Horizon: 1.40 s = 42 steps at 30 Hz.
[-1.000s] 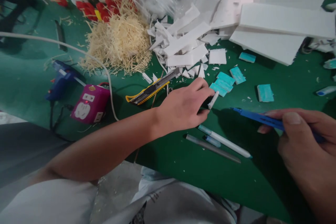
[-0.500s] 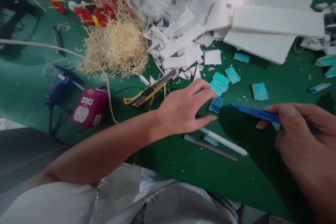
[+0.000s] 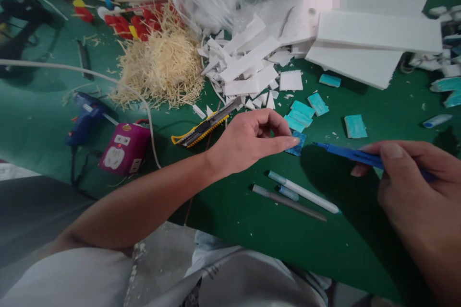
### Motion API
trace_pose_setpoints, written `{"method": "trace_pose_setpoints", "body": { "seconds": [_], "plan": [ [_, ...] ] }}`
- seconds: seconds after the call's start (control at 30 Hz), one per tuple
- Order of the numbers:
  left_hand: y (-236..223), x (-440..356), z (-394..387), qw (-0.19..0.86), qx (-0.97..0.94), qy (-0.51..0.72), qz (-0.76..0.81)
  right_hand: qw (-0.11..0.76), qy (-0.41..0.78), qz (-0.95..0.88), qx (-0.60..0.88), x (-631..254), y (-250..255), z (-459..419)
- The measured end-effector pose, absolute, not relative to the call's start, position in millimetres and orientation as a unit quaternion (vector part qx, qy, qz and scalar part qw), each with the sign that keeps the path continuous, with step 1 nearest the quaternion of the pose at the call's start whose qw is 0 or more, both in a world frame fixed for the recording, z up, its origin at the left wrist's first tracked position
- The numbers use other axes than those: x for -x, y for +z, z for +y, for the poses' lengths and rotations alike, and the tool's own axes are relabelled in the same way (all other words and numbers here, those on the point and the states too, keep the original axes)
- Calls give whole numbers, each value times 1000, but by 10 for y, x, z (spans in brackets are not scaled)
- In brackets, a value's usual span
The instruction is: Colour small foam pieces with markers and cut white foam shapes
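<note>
My left hand point(image 3: 255, 141) has thumb and forefinger brought together at a small dark blue foam piece point(image 3: 298, 148), the thumb tip overlapping it. The piece lies at table level, partly covered by the fingers. In my right hand point(image 3: 414, 177) is a blue marker point(image 3: 353, 154), its tip pointing left toward the dark blue piece. Just behind that piece lie turquoise foam pieces point(image 3: 300, 114), with another turquoise piece point(image 3: 356, 126) farther right. In front of my left hand rest a white marker point(image 3: 309, 194), a blue-tinted cap point(image 3: 288, 193) and a grey stick point(image 3: 291, 204).
A yellow utility knife point(image 3: 205, 129) lies beside my left wrist. At left are a purple power socket point(image 3: 126, 148), a blue glue gun point(image 3: 86, 115) and a white cord point(image 3: 149, 120). Shredded straw point(image 3: 165, 64), white foam scraps point(image 3: 252, 64) and white foam boards point(image 3: 378, 33) fill the back.
My left hand's fingers have closed from a spread pose onto the dark blue foam piece. My right hand keeps the blue marker in nearly the same place.
</note>
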<state>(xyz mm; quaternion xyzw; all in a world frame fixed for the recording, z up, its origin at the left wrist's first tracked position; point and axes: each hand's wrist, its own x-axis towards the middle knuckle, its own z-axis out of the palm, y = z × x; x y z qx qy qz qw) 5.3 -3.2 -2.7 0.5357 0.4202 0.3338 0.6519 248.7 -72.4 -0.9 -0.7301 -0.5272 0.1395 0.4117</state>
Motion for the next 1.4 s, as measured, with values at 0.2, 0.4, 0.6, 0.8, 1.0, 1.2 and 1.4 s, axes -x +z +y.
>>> {"method": "trace_pose_setpoints", "body": {
  "seconds": [0.2,0.4,0.6,0.8,1.0,1.2,1.4],
  "plan": [
    [39,-57,-45,604,-580,359,413,416,153,-527,725,-2487,-19,-734],
    [-18,-54,12,658,-495,386,417,436,179,-537,700,-2500,-24,-711],
    [-47,-55,30,637,-510,388,428,436,195,-526,703,-2494,-13,-720],
    [-32,-12,-53,544,-642,351,411,416,169,-528,721,-2519,-28,-731],
    [-69,37,-177,259,-908,279,173,406,164,-516,736,-2492,0,-718],
    [-129,10,-272,101,-980,147,94,407,176,-513,735,-2452,51,-723],
    [-146,-7,-266,87,-981,143,103,399,161,-527,733,-2483,17,-727]
  ]
}}
